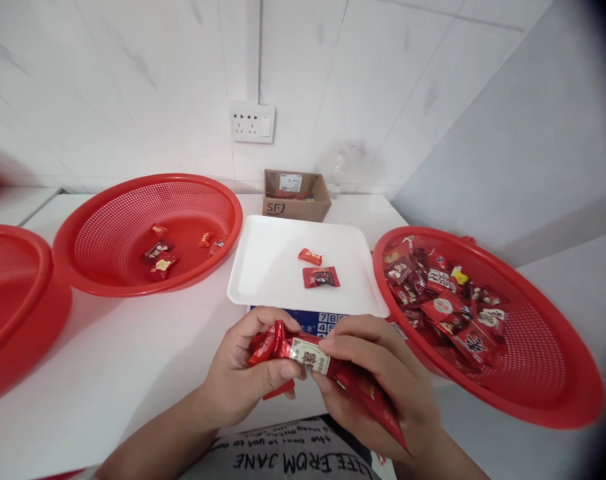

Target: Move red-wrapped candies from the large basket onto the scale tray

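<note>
Both hands are in front of the scale, close to my body. My left hand (237, 383) is closed around red shiny-wrapped candies (263, 345); how many it holds is partly hidden. Between the two hands lies a red candy with a cream label (310, 355), touched by the fingers of each. My right hand (390, 367) also grips a larger dark red candy packet (375, 403), which slants down under its fingers. Just beyond, a white tray (267, 267) rests on the scale (310, 321) with a small orange-red candy (311, 256) and a dark red candy packet (321, 277) on it.
A red basket (547, 393) full of wrapped candies stands right. Another red basket (117, 200) with several candies sits left, next to a third red basket (27, 300) at the edge. Behind the tray are a cardboard box (297, 208) and a wall socket (253, 123).
</note>
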Available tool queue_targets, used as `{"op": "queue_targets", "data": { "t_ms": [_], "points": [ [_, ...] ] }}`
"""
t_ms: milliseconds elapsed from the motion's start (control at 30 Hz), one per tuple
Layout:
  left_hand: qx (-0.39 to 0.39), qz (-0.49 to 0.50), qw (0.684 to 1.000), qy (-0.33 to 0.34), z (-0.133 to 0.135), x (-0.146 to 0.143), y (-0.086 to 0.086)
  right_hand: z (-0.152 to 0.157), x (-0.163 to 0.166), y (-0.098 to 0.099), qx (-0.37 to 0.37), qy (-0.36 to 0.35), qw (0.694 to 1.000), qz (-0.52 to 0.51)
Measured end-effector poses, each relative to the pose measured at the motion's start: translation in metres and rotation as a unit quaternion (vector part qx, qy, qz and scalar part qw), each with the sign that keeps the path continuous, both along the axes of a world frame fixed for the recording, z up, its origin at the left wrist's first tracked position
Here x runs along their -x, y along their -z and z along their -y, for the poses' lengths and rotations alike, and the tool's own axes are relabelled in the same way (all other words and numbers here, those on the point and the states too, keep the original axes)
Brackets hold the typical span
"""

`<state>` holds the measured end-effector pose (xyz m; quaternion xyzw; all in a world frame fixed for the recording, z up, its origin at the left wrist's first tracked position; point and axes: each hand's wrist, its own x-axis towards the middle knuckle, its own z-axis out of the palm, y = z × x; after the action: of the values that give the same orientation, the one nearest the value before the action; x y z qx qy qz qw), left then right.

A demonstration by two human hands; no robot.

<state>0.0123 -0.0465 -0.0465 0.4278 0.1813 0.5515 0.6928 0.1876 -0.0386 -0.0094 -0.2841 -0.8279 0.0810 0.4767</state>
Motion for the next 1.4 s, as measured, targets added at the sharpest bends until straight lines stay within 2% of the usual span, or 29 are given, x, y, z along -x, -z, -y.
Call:
{"op": "queue_targets", "data": {
  "t_ms": [233, 500, 633, 733, 833, 967, 1167, 1400],
  "points": [
    [-0.011, -0.047, 0.999, -0.026, 0.008, 0.001, -0.016, 0.004, 0.002, -0.005, -0.049, 0.024, 0.998, 0.012],
    [-0.024, -0.090, 0.995, -0.041, 0.011, 0.000, -0.024, 0.010, -0.002, -0.003, -0.030, 0.035, 0.999, 0.019],
    [-0.046, -0.087, 0.994, -0.046, 0.013, 0.001, -0.025, 0.011, -0.005, 0.002, 0.003, 0.002, 1.000, -0.010],
    [-0.069, -0.083, 0.993, -0.049, 0.014, 0.001, -0.026, 0.010, -0.006, 0.003, 0.085, -0.027, 0.993, -0.074],
    [-0.075, -0.092, 0.991, -0.060, 0.016, 0.001, -0.026, 0.009, -0.006, 0.000, 0.150, -0.052, 0.984, -0.083],
    [-0.059, -0.127, 0.988, -0.066, 0.017, 0.002, -0.027, 0.011, -0.006, -0.003, 0.138, -0.054, 0.986, -0.076],
    [-0.157, -0.177, 0.965, -0.113, 0.013, 0.002, -0.033, 0.017, -0.005, -0.005, 0.110, -0.053, 0.988, -0.095],
    [-0.174, -0.196, 0.956, -0.130, 0.013, 0.002, -0.035, 0.019, -0.008, -0.001, 0.087, -0.043, 0.991, -0.091]
  ]
}}
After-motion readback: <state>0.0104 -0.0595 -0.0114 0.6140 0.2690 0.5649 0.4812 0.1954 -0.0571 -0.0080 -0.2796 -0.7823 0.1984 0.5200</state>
